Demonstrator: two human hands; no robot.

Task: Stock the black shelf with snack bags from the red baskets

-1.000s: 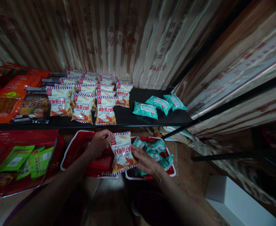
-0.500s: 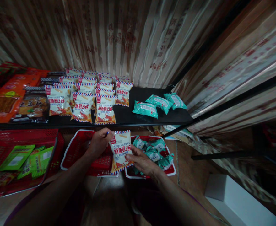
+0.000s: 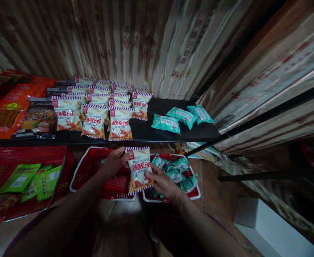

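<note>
1. One white snack bag [image 3: 140, 167]: our left hand [image 3: 115, 164] pinches its upper corner, our right hand [image 3: 162, 182] grips its lower side, thumb on front.
2. We hold it above red baskets [image 3: 85, 169].

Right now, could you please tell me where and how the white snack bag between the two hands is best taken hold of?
Probably pinch the striped top seal of the white snack bag from above, near its right corner: that strip looks flat and uncovered, while the left hand holds the upper left edge and the right hand the lower right.
</note>
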